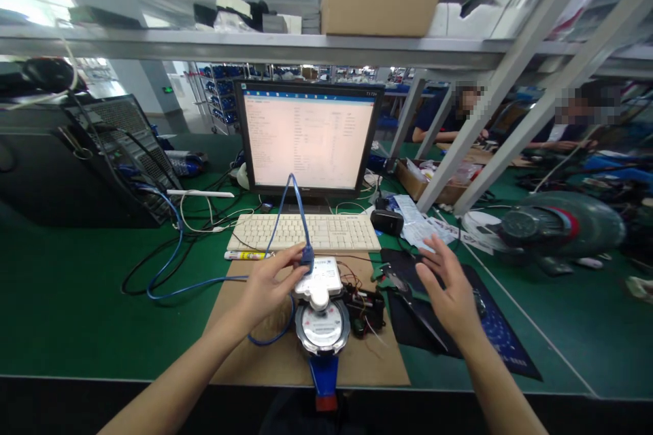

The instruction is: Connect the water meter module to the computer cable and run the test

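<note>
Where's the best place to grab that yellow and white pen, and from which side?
Probably across the middle of the barrel, from above: the pen is slim and lies flat, its length running left to right in front of the keyboard. Its right end sits by the left hand, so the middle looks easier.

head-worn view, facing forward and down

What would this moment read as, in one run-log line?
left hand: holds blue cable connector at white module | right hand: open, above dark mat | keyboard behind module
</note>
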Demonstrator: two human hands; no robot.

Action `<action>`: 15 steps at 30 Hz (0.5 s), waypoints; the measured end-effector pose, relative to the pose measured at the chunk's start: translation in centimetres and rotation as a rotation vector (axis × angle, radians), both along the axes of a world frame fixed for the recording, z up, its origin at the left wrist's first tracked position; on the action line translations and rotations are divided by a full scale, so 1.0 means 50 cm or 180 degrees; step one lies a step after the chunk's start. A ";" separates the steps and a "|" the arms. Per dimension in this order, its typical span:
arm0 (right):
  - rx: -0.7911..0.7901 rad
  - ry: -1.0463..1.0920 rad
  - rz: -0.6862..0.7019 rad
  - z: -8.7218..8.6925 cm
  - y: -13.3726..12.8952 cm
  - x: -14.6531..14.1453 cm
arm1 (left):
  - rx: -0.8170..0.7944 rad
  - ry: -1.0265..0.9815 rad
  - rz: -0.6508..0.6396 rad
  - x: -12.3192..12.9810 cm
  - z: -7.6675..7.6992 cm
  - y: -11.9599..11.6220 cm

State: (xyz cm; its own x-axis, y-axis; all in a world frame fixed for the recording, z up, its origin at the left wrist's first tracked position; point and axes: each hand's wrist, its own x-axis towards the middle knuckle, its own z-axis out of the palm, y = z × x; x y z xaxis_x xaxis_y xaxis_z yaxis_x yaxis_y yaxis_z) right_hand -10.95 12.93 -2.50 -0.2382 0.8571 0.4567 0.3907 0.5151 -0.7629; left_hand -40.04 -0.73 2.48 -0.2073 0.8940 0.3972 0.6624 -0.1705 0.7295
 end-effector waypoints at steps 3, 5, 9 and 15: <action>0.0833 -0.1133 -0.1002 -0.084 0.072 0.087 | 0.0215 0.0067 -0.0024 -0.003 -0.020 0.000; 0.1062 -0.1779 -0.1250 -0.139 0.105 0.124 | 0.0324 0.0063 -0.0027 -0.005 -0.030 0.003; 0.0739 -0.2139 -0.1338 -0.211 0.132 0.154 | 0.0434 -0.0002 -0.0036 -0.004 -0.035 0.007; 0.0453 -0.1695 -0.1242 -0.259 0.164 0.210 | 0.0362 -0.0047 -0.0034 -0.002 -0.050 0.004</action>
State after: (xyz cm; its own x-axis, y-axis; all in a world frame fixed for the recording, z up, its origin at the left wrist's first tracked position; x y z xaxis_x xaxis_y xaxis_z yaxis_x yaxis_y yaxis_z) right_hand -0.46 21.15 -15.45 -0.1472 0.8661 0.4776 0.8725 0.3412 -0.3498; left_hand -40.12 -0.52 0.00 -0.2046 0.8455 0.4932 0.6494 -0.2597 0.7147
